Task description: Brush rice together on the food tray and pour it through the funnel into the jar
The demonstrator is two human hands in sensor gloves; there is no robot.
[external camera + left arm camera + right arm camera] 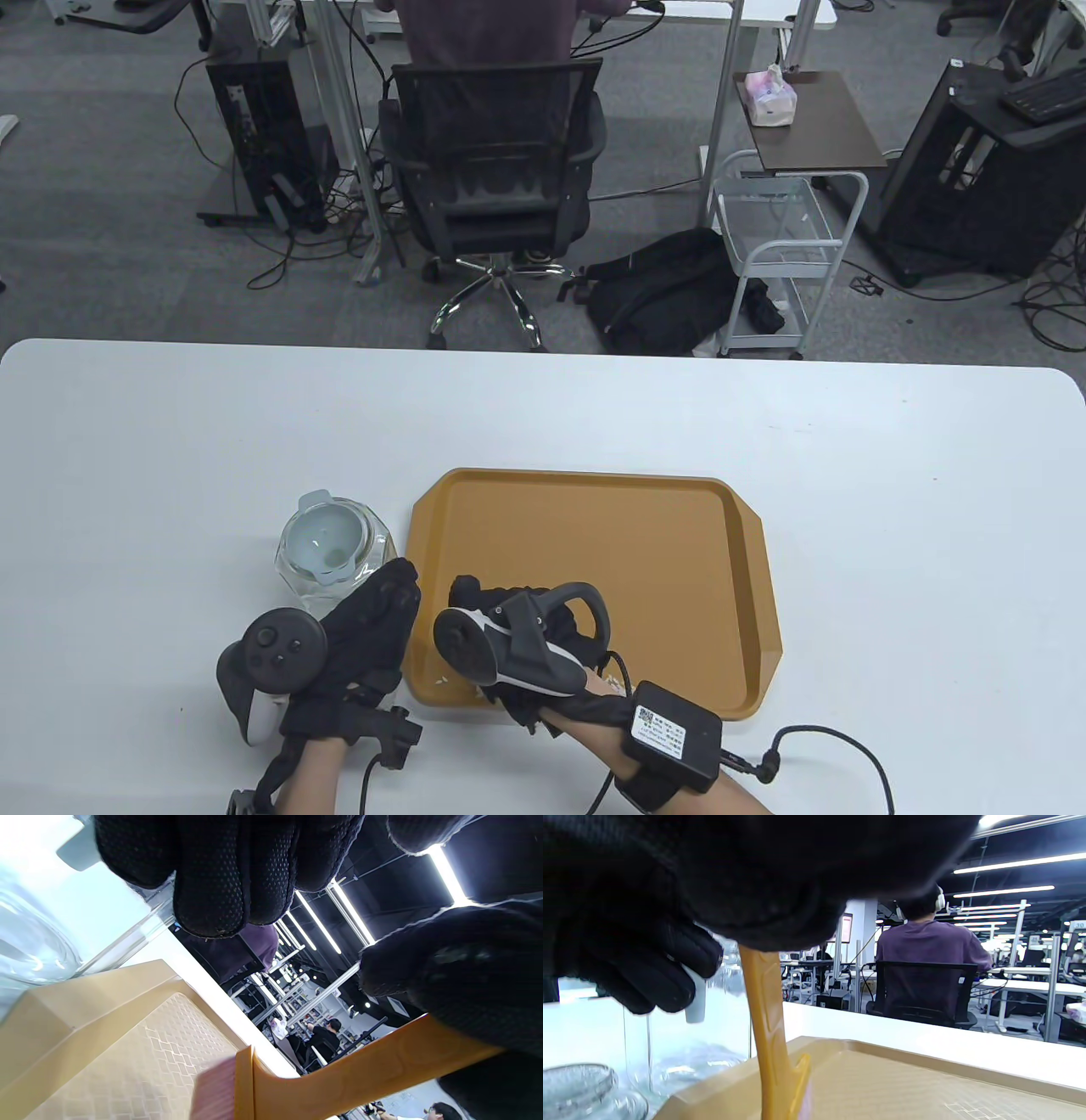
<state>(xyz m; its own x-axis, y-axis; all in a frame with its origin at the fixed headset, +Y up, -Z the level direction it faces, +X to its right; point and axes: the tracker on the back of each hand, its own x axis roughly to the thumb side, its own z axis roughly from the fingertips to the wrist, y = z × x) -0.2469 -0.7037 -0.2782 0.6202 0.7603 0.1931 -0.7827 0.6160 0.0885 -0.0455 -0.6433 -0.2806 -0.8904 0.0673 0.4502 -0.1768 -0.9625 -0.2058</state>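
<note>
The orange food tray (594,543) lies mid-table, with a few rice grains (441,679) by its near left corner. Left of it stands the glass jar (373,543) with the pale funnel (322,543) in its mouth. My right hand (501,611) hovers over the tray's near left part and grips the orange handle of the brush (768,1027), whose pinkish bristles (212,1090) point down at the tray (127,1052). My left hand (386,598) lies between jar and tray, its fingers (212,878) loosely curled beside the jar (34,942), holding nothing that I can see.
A round glass piece (581,1086) sits low beside the jar in the right wrist view. A sensor box (674,734) and cable trail from my right wrist. Beyond the table's far edge a person sits on an office chair (492,161).
</note>
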